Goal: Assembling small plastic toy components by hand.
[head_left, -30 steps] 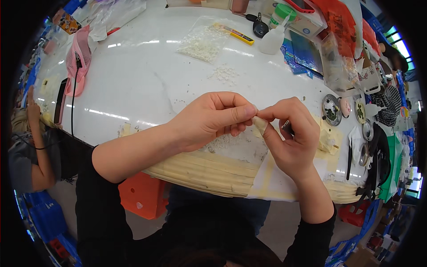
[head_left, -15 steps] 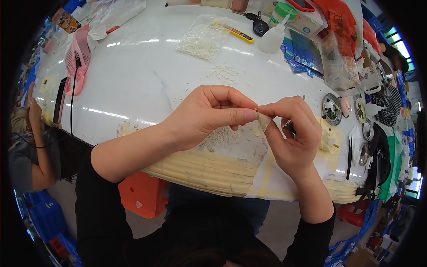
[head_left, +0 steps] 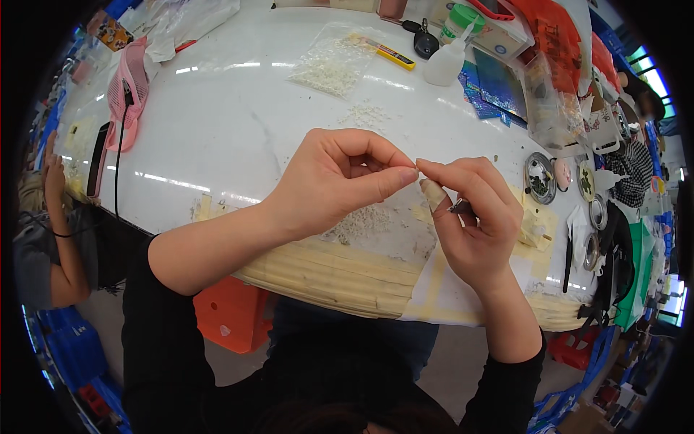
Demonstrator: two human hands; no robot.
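Over the table's front part, my left hand [head_left: 318,184] pinches thumb and forefinger together on something too small to make out. The fingertips of my right hand [head_left: 481,206] meet it there, forefinger nearly touching the left fingertips. A cream-coloured cover [head_left: 434,192] wraps the tip of my right thumb. Tucked in the curled right fingers is a small shiny metal tool [head_left: 460,207], mostly hidden, its kind unclear. Below the hands lies a heap of tiny white pieces [head_left: 361,224]. More white bits [head_left: 365,116] are scattered beyond them.
Farther back lie a clear bag of white pieces [head_left: 329,69], a yellow cutter knife [head_left: 394,56], a car key [head_left: 425,43] and a white squeeze bottle [head_left: 444,65]. Small metal dishes [head_left: 539,177] stand at right. Padded tape [head_left: 325,278] covers the front edge. Another person's arm [head_left: 61,231] is at far left.
My right thumb has drawn back from the left fingertips and lowered, showing more of its cover. The metal tool has shifted slightly in the right hand. My left hand has risen a little.
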